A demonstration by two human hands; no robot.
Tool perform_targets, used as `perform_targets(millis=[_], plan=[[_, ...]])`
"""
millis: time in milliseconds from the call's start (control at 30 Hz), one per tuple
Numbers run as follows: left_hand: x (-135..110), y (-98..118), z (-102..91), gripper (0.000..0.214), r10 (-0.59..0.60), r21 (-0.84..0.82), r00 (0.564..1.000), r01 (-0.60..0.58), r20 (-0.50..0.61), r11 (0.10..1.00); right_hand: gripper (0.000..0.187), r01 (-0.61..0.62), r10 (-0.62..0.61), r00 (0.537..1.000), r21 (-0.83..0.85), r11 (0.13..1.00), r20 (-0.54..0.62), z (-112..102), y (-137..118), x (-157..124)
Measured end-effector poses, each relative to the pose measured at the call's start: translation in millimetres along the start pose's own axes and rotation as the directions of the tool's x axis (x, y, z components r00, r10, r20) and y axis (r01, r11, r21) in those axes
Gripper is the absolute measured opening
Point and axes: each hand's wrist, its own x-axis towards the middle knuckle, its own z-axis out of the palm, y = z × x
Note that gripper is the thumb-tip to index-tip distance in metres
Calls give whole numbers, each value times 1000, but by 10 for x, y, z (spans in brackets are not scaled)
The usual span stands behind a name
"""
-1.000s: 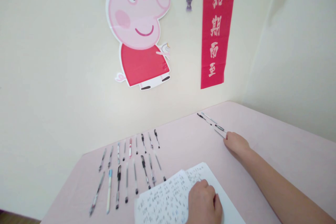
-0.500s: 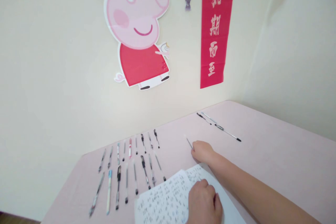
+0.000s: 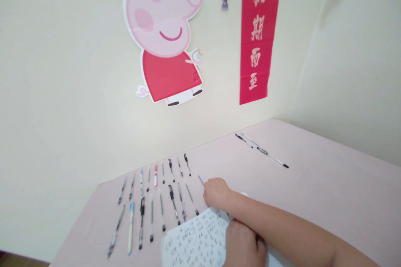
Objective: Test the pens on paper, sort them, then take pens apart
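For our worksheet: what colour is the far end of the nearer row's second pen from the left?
Light blue; the head view shows the far end.

From where I stand the pink tabletop looks smooth and matt, cloth or laminate, I can't tell which. The near black-capped pen has a see-through plastic barrel beneath an opaque black plastic cap, while the blue-capped pen is opaque cream plastic, smooth all along. The handwritten sheets are plain white paper with no shine. Behind, the wall has a smooth, flat finish; the pig cutout wears a slightly glossy print, and the red banner looks matt and creased.
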Motion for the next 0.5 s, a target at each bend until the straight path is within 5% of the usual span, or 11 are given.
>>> perform_targets(millis=[500], plan=[[-6,54,-64,33,9,-73,999,-12,-50,997,27,79,-78,996,-30,996,31,83,-140,8]])
